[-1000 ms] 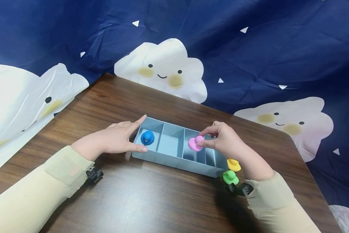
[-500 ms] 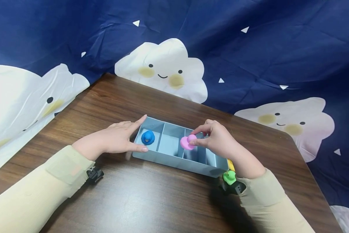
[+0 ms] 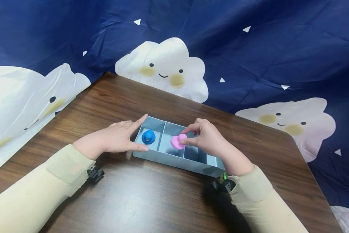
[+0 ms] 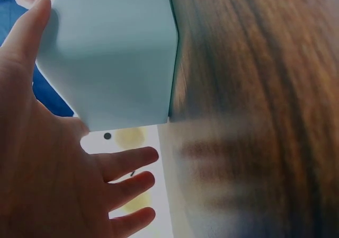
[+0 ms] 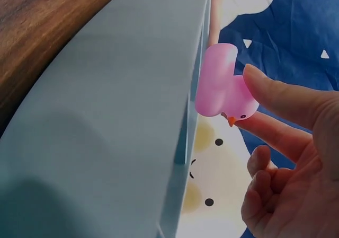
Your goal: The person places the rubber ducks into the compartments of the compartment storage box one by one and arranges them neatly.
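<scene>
A pale blue divided box (image 3: 168, 160) lies on the table. My left hand (image 3: 116, 138) rests against its left end, with thumb and index finger straight along two corners; the left wrist view shows the other fingers spread out. A blue rubber duck (image 3: 148, 137) sits in the leftmost compartment. My right hand (image 3: 210, 139) pinches a pink rubber duck (image 3: 177, 141) by its head between thumb and index finger, over the second compartment from the left. In the right wrist view the pink duck (image 5: 216, 81) is tipped and above the box's rim.
A sliver of a green duck (image 3: 224, 176) shows beyond the box's right end, mostly hidden by my right wrist. The brown wood-grain table (image 3: 127, 200) reaches back to a dark blue curtain (image 3: 221, 38) printed with white clouds.
My right hand has carried the pink duck leftward, from over the third compartment to over the second. The right forearm now covers the yellow duck and most of the green one. My left hand stays put.
</scene>
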`<state>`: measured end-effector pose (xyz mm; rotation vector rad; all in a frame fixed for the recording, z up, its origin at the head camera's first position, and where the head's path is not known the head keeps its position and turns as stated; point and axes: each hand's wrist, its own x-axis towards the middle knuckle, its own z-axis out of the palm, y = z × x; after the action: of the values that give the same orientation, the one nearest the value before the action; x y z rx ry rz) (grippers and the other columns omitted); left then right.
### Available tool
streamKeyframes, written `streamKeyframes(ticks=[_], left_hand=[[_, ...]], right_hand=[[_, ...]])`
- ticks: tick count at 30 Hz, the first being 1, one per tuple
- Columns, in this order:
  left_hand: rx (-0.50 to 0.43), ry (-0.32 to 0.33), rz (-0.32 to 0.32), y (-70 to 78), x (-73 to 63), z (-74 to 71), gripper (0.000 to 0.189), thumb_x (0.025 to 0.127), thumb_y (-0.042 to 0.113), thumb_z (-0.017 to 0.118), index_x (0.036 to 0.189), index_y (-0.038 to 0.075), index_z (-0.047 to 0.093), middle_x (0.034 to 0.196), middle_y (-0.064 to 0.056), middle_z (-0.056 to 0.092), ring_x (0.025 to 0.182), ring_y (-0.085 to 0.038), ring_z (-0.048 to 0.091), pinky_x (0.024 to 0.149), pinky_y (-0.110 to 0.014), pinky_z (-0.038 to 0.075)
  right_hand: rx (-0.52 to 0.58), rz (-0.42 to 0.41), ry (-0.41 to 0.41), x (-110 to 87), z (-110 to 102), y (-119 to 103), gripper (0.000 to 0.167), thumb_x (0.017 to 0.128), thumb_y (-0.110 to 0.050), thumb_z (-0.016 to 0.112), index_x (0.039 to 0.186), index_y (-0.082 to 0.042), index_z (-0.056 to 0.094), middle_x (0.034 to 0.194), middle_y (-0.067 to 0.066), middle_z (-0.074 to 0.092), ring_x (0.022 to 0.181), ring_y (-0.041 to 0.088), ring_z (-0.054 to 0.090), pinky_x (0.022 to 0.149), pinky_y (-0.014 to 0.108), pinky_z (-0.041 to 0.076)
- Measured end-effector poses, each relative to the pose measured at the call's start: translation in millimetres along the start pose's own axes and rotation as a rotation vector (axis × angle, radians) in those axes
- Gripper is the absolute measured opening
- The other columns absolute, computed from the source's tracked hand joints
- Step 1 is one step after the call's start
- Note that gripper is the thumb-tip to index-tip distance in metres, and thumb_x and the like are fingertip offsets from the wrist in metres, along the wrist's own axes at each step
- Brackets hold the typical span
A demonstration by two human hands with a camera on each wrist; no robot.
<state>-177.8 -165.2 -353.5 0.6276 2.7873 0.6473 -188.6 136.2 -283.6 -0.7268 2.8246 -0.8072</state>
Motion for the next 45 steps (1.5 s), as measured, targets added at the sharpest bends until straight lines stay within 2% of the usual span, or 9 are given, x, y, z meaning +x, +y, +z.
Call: streamKeyframes(ticks=[5,11,18,25,36,41,45], left_hand=[[-0.009,0.001,-0.002,-0.7,0.2,0.1,0.114,0.079,0.081,0.055,0.16,0.026,-0.002,0.155,-0.023,0.03,0.144,-0.042,0.023,0.112,-0.062,0.017],[-0.007,-0.001,-0.002,-1.7,1.7,0.2,0.116,0.076,0.085,0.052,0.16,0.027,-0.002,0.156,-0.022,0.03,0.144,-0.042,0.023,0.112,-0.062,0.017],[-0.008,0.002,0.003,-1.7,2.0,-0.6,0.114,0.078,0.081,0.056,0.16,0.026,-0.001,0.156,-0.021,0.03,0.143,-0.043,0.023,0.112,-0.062,0.017],[-0.009,0.001,0.006,-2.1,1.7,-0.3,0.115,0.077,0.083,0.054,0.16,0.027,-0.001,0.156,-0.021,0.031,0.144,-0.042,0.023,0.112,-0.062,0.018],[-0.018,0.007,0.008,-3.8,0.8,0.8,0.112,0.08,0.078,0.058,0.16,0.028,-0.002,0.156,-0.021,0.03,0.144,-0.043,0.022,0.112,-0.063,0.015],[-0.016,0.009,0.015,-4.4,1.1,1.7,0.114,0.077,0.083,0.054,0.16,0.027,-0.001,0.156,-0.02,0.03,0.144,-0.043,0.022,0.112,-0.062,0.016],[-0.011,0.009,0.014,-4.3,0.8,1.6,0.116,0.075,0.086,0.052,0.16,0.027,0.0,0.156,-0.02,0.03,0.144,-0.043,0.022,0.113,-0.061,0.015]], right_hand=[[-0.02,0.023,-0.007,5.9,5,-4,0.027,0.074,-0.024,0.09,0.096,-0.012,0.08,0.077,0.004,0.053,0.08,0.023,0.046,0.06,0.036,0.039],[-0.037,0.056,-0.011,10.2,12,-2,0.028,0.074,-0.026,0.09,0.098,-0.013,0.08,0.078,0.005,0.052,0.081,0.023,0.045,0.061,0.036,0.039],[-0.041,0.08,-0.016,15.3,23,1,0.026,0.077,-0.027,0.087,0.099,-0.015,0.08,0.079,0.006,0.051,0.08,0.024,0.045,0.061,0.037,0.039],[-0.067,0.13,-0.01,15.8,34,4,0.025,0.079,-0.031,0.085,0.101,-0.019,0.08,0.081,0.006,0.051,0.083,0.023,0.044,0.06,0.036,0.04],[-0.196,0.114,0.016,17.1,49,4,0.029,0.079,-0.035,0.085,0.103,-0.019,0.08,0.085,0.004,0.052,0.087,0.02,0.043,0.063,0.035,0.041],[-0.244,0.119,0.038,17.8,53,4,0.03,0.079,-0.037,0.085,0.103,-0.019,0.08,0.089,0.006,0.054,0.088,0.02,0.043,0.064,0.033,0.041],[-0.299,0.092,0.06,18.6,56,4,0.029,0.08,-0.038,0.084,0.101,-0.019,0.08,0.086,0.004,0.053,0.086,0.019,0.042,0.062,0.033,0.04]])
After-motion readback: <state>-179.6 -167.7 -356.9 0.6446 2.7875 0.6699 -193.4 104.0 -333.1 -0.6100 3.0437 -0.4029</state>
